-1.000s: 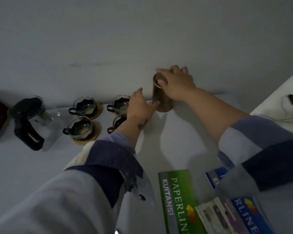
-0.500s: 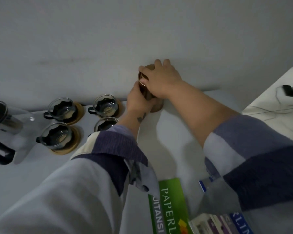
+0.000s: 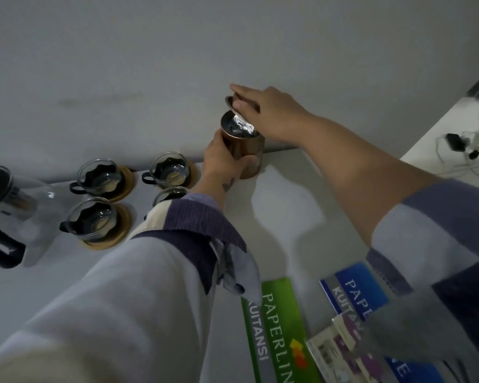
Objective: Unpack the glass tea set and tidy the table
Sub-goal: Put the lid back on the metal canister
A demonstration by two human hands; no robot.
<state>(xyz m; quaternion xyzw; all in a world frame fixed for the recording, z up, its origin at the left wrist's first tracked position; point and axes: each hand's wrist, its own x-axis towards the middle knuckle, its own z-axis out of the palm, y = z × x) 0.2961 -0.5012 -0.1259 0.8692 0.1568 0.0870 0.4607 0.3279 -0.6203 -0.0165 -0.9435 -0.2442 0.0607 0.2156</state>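
Note:
A brown metal canister [image 3: 249, 150] stands on the white table [image 3: 288, 211] by the wall. My left hand [image 3: 221, 158] grips its side. My right hand [image 3: 263, 111] holds its round lid [image 3: 233, 105] tilted up off the mouth, showing a silver foil pouch [image 3: 239, 125] inside. To the left stand several glass cups with black handles on wooden coasters: one at the back [image 3: 101, 175], one in front [image 3: 93, 219], one by the canister [image 3: 169, 170], and one [image 3: 172, 193] half hidden by my left sleeve. A glass teapot [image 3: 9, 214] with a black handle sits at the far left.
A green receipt book [image 3: 277, 327], a blue one [image 3: 354, 288] and printed leaflets [image 3: 340, 352] lie near the table's front. A second white surface at the right carries a plug and cables [image 3: 465, 142]. A plain wall runs behind the table.
My right hand has lifted the lid off the canister, which was covered before, and the foil inside now shows. My left hand has closed round the canister's side.

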